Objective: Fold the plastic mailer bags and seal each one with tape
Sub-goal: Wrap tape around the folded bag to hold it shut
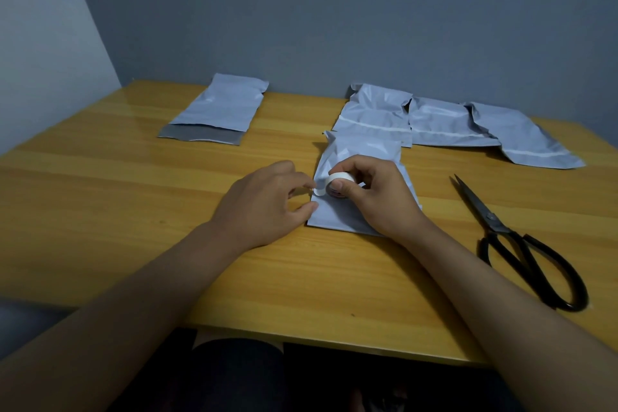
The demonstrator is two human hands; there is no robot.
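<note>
A folded white mailer bag [354,150] lies on the wooden table [133,197] in front of me. Above it my right hand [374,194] grips a small roll of white tape [334,182], thumb across its face. My left hand [267,201] pinches the loose end of the tape [317,191] just left of the roll, at the bag's left edge. An unfolded mailer bag [220,107] with its grey flap open lies at the back left. Three folded bags [434,117] with white strips across them lie overlapping at the back right.
Large black scissors [515,241] lie shut on the table to the right of my right forearm, blades pointing away from me. A grey wall stands behind the table. My knees show under the near table edge.
</note>
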